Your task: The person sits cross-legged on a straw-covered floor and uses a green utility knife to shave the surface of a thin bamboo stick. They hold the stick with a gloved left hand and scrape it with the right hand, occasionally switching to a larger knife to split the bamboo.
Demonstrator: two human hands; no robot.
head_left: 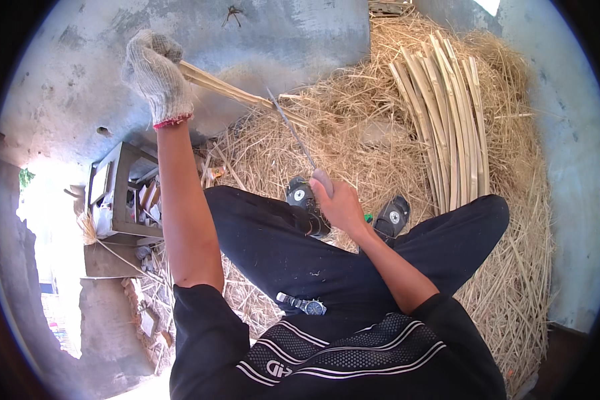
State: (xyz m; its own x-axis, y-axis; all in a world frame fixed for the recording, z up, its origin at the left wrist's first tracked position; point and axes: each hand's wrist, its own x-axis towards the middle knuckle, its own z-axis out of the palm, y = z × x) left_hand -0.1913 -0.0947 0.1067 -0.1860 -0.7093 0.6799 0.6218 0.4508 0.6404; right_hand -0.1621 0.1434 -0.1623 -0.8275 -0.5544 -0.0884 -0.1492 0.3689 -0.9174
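Observation:
My left hand, in a knitted white glove with a red cuff, is raised at the upper left. It is closed round the end of a pale split bamboo strip, which slants down to the right over the shavings. My bare right hand grips the handle of a long thin-bladed knife in front of my lap. The blade points up and left and crosses the strip near its far end in the picture; whether it touches the strip I cannot tell.
Several long bamboo strips lie side by side at the right, beyond my knee. Shavings cover the floor around my sandals. A wooden cabinet with clutter stands at the left, by a wall. A wristwatch rests on my lap.

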